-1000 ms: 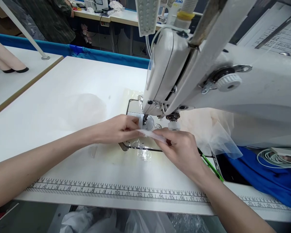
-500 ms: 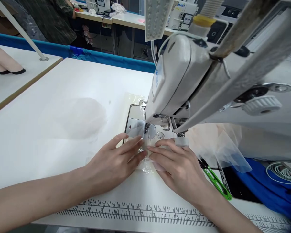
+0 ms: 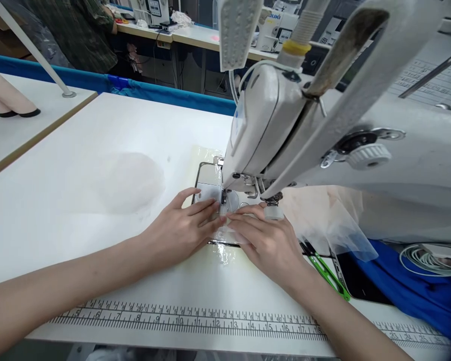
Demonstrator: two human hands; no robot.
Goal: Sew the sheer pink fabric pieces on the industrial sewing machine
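Observation:
A white sewing machine (image 3: 253,120) stands over its metal needle plate (image 3: 208,193), and its presser foot (image 3: 224,196) is just beyond my fingertips. My left hand (image 3: 184,225) lies with fingers stretched toward the foot from the left. From the right, my right hand (image 3: 268,240) reaches in with its fingers extended and nearly flat. Between and under the fingertips is a thin sheer piece of fabric (image 3: 231,234), hard to make out against the plate. More sheer pale fabric (image 3: 323,215) lies bunched right of my right hand, under the machine arm.
Green-handled snips (image 3: 328,276) and a dark phone (image 3: 361,281) lie at right beside blue cloth (image 3: 409,291) and a coiled cable (image 3: 428,258). A printed ruler (image 3: 195,321) runs along the front edge. A pale sheer piece (image 3: 130,183) lies left. A person (image 3: 78,35) is at the back.
Both hands have moved a little forward, closer to the presser foot, and the sheer fabric's near edge has gone forward with them. The view has shifted slightly.

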